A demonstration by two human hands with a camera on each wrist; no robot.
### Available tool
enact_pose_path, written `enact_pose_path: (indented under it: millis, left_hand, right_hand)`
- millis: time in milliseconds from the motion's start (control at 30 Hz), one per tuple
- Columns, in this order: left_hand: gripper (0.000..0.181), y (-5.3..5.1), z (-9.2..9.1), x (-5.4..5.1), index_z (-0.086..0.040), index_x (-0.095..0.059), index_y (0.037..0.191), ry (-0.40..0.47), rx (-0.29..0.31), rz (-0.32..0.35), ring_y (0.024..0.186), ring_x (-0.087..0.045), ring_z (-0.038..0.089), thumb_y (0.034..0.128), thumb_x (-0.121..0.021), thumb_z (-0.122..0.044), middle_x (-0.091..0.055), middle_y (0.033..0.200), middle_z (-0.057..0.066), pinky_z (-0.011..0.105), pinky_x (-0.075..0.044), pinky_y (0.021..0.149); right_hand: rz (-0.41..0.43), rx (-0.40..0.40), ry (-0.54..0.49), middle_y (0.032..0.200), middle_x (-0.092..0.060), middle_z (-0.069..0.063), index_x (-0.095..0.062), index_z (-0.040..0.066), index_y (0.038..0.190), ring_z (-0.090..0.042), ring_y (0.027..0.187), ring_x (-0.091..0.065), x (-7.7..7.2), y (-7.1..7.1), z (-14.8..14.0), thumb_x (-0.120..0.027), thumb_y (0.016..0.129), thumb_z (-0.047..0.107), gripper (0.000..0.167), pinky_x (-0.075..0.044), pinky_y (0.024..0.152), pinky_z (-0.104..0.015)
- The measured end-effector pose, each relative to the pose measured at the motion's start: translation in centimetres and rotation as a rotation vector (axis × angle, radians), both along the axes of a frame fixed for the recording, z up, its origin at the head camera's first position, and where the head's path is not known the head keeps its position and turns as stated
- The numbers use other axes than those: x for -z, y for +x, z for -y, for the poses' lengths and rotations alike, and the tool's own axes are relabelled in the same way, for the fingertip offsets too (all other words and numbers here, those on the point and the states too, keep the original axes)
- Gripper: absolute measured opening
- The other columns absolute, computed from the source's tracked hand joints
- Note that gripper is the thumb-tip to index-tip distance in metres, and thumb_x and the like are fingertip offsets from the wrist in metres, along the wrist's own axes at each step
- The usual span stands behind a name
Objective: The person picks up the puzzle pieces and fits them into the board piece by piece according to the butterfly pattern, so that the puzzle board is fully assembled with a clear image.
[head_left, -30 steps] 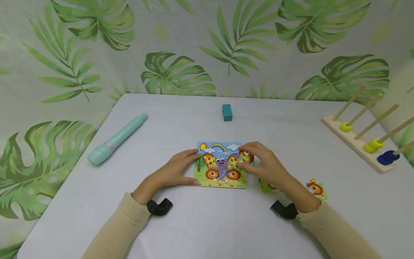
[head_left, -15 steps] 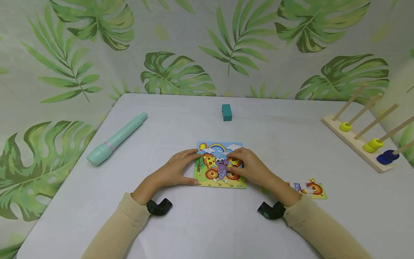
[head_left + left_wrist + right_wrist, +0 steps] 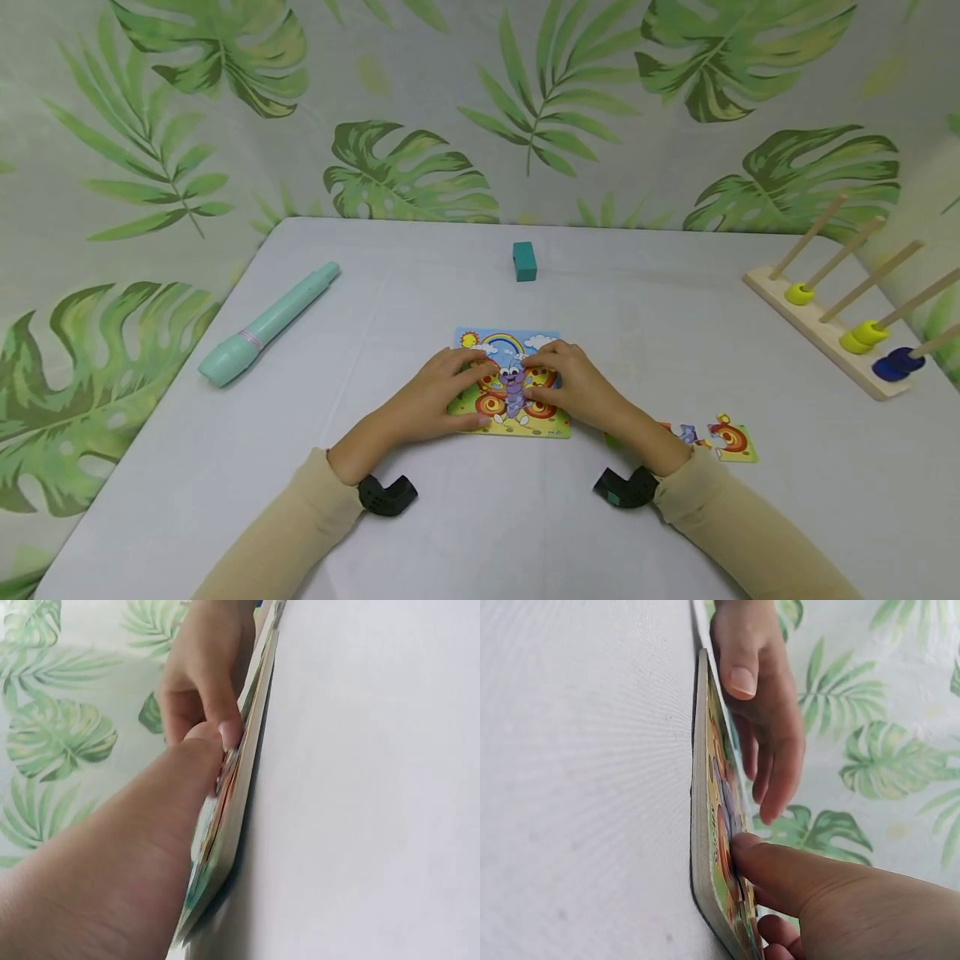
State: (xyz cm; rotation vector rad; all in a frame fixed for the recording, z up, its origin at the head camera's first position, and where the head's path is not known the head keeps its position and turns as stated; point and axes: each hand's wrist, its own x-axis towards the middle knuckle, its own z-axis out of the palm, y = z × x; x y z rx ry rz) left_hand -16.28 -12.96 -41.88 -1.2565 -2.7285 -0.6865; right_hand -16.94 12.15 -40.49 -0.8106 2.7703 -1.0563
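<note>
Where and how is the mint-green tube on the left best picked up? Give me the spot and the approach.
Probably best: curl the left hand around the middle of the mint-green tube, coming from above and the right. It lies slantwise on the table, with its flared end nearer, so the slimmer shaft beyond the pink band should fit the fingers better.

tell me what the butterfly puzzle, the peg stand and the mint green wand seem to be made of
Butterfly puzzle: wood or thick card, I can't tell which, with a smooth printed face; its plain, pale edge shows in the right wrist view.
Peg stand: likely matte, unpainted wood, from its pale tan base.
Mint green wand: perhaps plastic, given its smooth, even-coloured surface.
</note>
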Motion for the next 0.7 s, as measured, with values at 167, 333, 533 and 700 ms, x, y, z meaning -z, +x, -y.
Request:
enact_pose_path:
  millis: [167,333,533,700]
  left_hand:
    - [0.063,0.2,-1.3,0.2,-0.026,-0.04,0.136,-0.094,0.016,-0.018,0.128,-0.023,0.023,0.0837,-0.046,-0.059,-0.033,0.138,0.005,0.038,-0.016,0.105]
    - [0.061,0.2,-1.9,0.2,-0.031,-0.038,0.137,-0.186,-0.008,-0.067,0.127,-0.024,0.025,0.0842,-0.043,-0.061,-0.033,0.138,0.004,0.038,-0.013,0.106]
    - [0.06,0.3,-2.0,0.0,-0.03,-0.039,0.136,-0.183,-0.009,-0.061,0.127,-0.025,0.025,0.0841,-0.046,-0.059,-0.033,0.138,0.004,0.038,-0.013,0.105]
    - [0.061,0.3,-1.9,-0.1,-0.03,-0.037,0.138,-0.186,-0.005,-0.038,0.128,-0.023,0.027,0.0848,-0.043,-0.06,-0.031,0.139,0.005,0.04,-0.012,0.106]
  right_hand:
    - [0.005,0.003,-0.005,0.105,-0.05,-0.005,-0.064,0.007,0.112,-0.022,0.098,-0.041,0.0,0.1,0.0,-0.072,0.077,0.025,0.04,-0.038,0.077,-0.034]
    - [0.03,-0.021,0.015,0.109,-0.049,-0.005,-0.063,0.009,0.114,-0.023,0.101,-0.041,-0.3,0.0,-0.3,-0.071,0.078,0.029,0.043,-0.039,0.08,-0.037]
    - [0.074,-0.033,0.007,0.117,-0.048,-0.009,-0.061,0.011,0.116,-0.028,0.112,-0.041,-0.8,-0.7,-1.6,-0.07,0.079,0.025,0.041,-0.034,0.093,-0.049]
    - [0.09,-0.01,0.038,0.129,-0.042,-0.013,-0.058,0.012,0.12,-0.032,0.121,-0.033,-0.7,-1.2,-2.3,-0.068,0.081,0.023,0.041,-0.027,0.098,-0.053]
